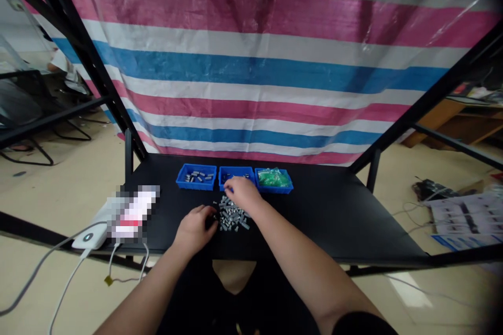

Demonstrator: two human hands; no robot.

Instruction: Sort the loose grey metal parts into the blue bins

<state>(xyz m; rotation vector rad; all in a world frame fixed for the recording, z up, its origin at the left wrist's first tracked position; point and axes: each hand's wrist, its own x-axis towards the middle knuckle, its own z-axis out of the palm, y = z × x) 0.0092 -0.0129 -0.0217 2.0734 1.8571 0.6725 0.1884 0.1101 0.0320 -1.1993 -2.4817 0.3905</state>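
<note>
A pile of small grey metal-looking cylindrical pieces (pixel 233 215) lies on the black table in front of me. My left hand (pixel 195 227) rests at the pile's left edge, fingers curved and thumb held apart from them. Reaching over the pile, my right hand (pixel 242 192) is at the front rim of the middle blue bin (pixel 237 170). Its fingertips are drawn together; whatever they may hold is too small to make out. The left blue bin (pixel 196 185) contains several grey cylinders. Green pieces in clear plastic (pixel 272 178) fill the right blue bin (pixel 274 189).
On the table's left side lie a white device (pixel 91 235) with cables and a blurred phone-like object (pixel 135 212). Black frame posts (pixel 135 141) stand at the table's sides. A striped plastic sheet (pixel 251 73) hangs behind. A person (pixel 65 68) sits at far left.
</note>
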